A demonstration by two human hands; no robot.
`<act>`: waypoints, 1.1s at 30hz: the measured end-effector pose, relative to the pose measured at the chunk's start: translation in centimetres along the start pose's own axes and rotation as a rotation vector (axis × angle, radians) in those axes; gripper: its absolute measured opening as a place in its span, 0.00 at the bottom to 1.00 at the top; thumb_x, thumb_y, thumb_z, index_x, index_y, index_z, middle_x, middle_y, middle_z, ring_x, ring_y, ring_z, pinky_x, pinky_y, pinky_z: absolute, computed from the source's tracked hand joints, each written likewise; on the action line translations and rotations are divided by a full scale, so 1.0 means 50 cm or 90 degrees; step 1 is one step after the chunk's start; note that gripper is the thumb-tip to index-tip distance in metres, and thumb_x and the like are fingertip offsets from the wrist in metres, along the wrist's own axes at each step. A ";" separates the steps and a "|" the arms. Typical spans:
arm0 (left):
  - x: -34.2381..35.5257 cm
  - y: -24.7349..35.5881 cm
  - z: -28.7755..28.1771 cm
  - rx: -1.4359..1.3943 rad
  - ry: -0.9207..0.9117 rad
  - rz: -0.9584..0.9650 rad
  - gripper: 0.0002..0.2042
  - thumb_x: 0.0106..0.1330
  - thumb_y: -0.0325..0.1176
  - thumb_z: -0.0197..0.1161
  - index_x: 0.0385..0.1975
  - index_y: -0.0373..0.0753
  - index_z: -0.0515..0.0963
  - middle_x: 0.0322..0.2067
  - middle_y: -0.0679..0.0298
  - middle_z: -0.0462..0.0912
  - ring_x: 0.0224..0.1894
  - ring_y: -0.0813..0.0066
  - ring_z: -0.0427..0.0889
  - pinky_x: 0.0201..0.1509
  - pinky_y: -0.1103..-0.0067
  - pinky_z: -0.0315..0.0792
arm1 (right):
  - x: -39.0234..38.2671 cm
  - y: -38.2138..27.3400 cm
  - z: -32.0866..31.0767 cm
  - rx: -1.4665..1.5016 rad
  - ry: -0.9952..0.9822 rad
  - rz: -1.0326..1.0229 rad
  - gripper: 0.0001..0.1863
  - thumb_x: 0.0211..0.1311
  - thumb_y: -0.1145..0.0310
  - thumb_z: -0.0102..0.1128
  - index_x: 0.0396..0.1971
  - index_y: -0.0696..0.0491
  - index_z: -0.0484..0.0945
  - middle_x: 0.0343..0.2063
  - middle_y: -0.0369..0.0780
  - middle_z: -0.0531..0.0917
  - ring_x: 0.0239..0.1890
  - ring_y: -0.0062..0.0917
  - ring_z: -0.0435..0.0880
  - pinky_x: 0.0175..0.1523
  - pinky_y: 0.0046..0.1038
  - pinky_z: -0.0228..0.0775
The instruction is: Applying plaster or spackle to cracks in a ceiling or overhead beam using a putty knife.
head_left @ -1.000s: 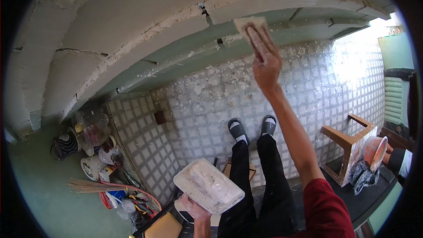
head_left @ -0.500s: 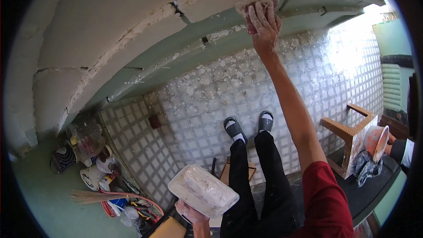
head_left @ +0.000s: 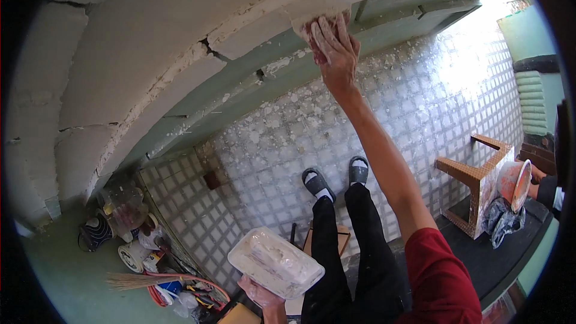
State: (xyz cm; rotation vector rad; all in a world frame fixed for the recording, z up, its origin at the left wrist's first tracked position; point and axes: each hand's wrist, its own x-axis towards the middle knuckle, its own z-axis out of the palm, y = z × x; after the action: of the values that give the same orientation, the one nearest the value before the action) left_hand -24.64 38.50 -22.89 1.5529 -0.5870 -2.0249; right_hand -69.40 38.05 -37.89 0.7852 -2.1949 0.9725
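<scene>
My right hand (head_left: 335, 54), coated in white paste, reaches up to the lower edge of the pale panel (head_left: 252, 35) overhead. Its fingers press over a flat, paste-smeared scraper (head_left: 305, 26) with reddish patches, whose edge touches the panel; the fingers hide much of it. Low in front of me, my left hand (head_left: 261, 293) grips a white rectangular plastic tub (head_left: 238, 258) by its near side, from below. White putty (head_left: 276, 261) lies in the tub, with a smeared, uneven surface.
Paste splatters cover the tiled floor (head_left: 282, 120) beyond my feet. At right stand a brown patterned stool (head_left: 474, 186) and an orange-rimmed bucket (head_left: 515, 183) near another person's hand (head_left: 534, 185). A broom (head_left: 141, 280) and clutter lie at lower left. Dark gaps (head_left: 210, 48) split the panel joints.
My right hand and the scraper have slid left along the panel edge. The view has shifted slightly; my left hand keeps the tub in nearly the same place.
</scene>
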 end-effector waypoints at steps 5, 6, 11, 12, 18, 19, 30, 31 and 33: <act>-0.010 -0.004 0.015 0.017 -0.012 0.002 0.32 0.60 0.53 0.42 0.59 0.38 0.64 0.54 0.58 0.71 0.54 0.57 0.72 0.57 0.64 0.69 | -0.018 0.051 -0.073 0.089 0.008 0.102 0.19 0.60 0.75 0.55 0.52 0.49 0.76 0.52 0.37 0.78 0.55 0.29 0.76 0.55 0.27 0.69; -0.013 -0.002 0.009 0.026 -0.027 0.006 0.32 0.60 0.53 0.42 0.59 0.38 0.63 0.55 0.58 0.70 0.55 0.57 0.72 0.58 0.63 0.68 | -0.006 0.063 -0.090 0.199 0.037 0.242 0.18 0.61 0.73 0.55 0.52 0.51 0.76 0.50 0.39 0.79 0.51 0.28 0.78 0.53 0.27 0.71; -0.020 -0.016 0.032 0.035 -0.034 -0.002 0.32 0.59 0.54 0.42 0.60 0.39 0.62 0.55 0.58 0.69 0.56 0.57 0.71 0.58 0.63 0.67 | 0.099 0.223 -0.177 0.414 0.119 0.429 0.19 0.63 0.68 0.55 0.52 0.59 0.73 0.43 0.43 0.81 0.41 0.23 0.82 0.42 0.25 0.79; -0.023 -0.018 0.036 0.048 -0.040 0.005 0.32 0.59 0.54 0.42 0.60 0.39 0.62 0.56 0.58 0.69 0.56 0.57 0.70 0.58 0.63 0.67 | 0.115 0.232 -0.182 0.397 0.102 0.426 0.19 0.63 0.68 0.55 0.52 0.60 0.73 0.42 0.43 0.82 0.39 0.24 0.82 0.39 0.24 0.80; -0.041 -0.031 0.048 0.039 0.006 0.005 0.32 0.58 0.53 0.44 0.60 0.39 0.62 0.54 0.58 0.70 0.55 0.56 0.71 0.58 0.63 0.67 | 0.073 0.114 -0.082 0.257 0.077 0.406 0.15 0.60 0.74 0.54 0.48 0.57 0.78 0.37 0.41 0.84 0.33 0.17 0.81 0.36 0.20 0.76; -0.041 -0.027 0.047 0.039 0.012 0.009 0.32 0.58 0.53 0.44 0.60 0.39 0.62 0.54 0.58 0.70 0.55 0.56 0.71 0.58 0.63 0.67 | 0.062 0.066 -0.064 0.242 0.069 0.391 0.15 0.60 0.75 0.53 0.48 0.58 0.78 0.38 0.42 0.84 0.32 0.16 0.80 0.35 0.20 0.75; -0.033 -0.011 0.004 0.009 0.037 0.030 0.30 0.59 0.51 0.43 0.55 0.34 0.66 0.49 0.57 0.75 0.49 0.60 0.76 0.53 0.66 0.71 | 0.017 -0.184 -0.028 0.323 -0.047 0.196 0.26 0.50 0.83 0.55 0.49 0.44 0.78 0.48 0.38 0.79 0.50 0.39 0.78 0.51 0.32 0.73; -0.033 -0.012 0.002 0.009 0.036 0.030 0.30 0.59 0.51 0.43 0.55 0.34 0.66 0.49 0.57 0.75 0.49 0.60 0.76 0.53 0.66 0.71 | 0.015 -0.185 -0.028 0.307 -0.095 0.148 0.25 0.50 0.82 0.56 0.50 0.45 0.78 0.48 0.39 0.80 0.51 0.36 0.78 0.52 0.31 0.72; -0.035 -0.018 -0.002 -0.009 0.023 0.020 0.30 0.59 0.51 0.43 0.55 0.34 0.66 0.49 0.56 0.74 0.50 0.59 0.76 0.53 0.66 0.71 | 0.014 -0.175 -0.035 0.286 -0.140 0.099 0.24 0.50 0.81 0.57 0.50 0.47 0.78 0.47 0.39 0.80 0.51 0.34 0.78 0.54 0.30 0.71</act>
State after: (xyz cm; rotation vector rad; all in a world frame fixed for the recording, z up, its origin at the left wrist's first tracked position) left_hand -24.29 40.29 -22.18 1.5588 -0.5776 -1.9701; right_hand -63.09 34.36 -32.70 0.9689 -2.2761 1.5583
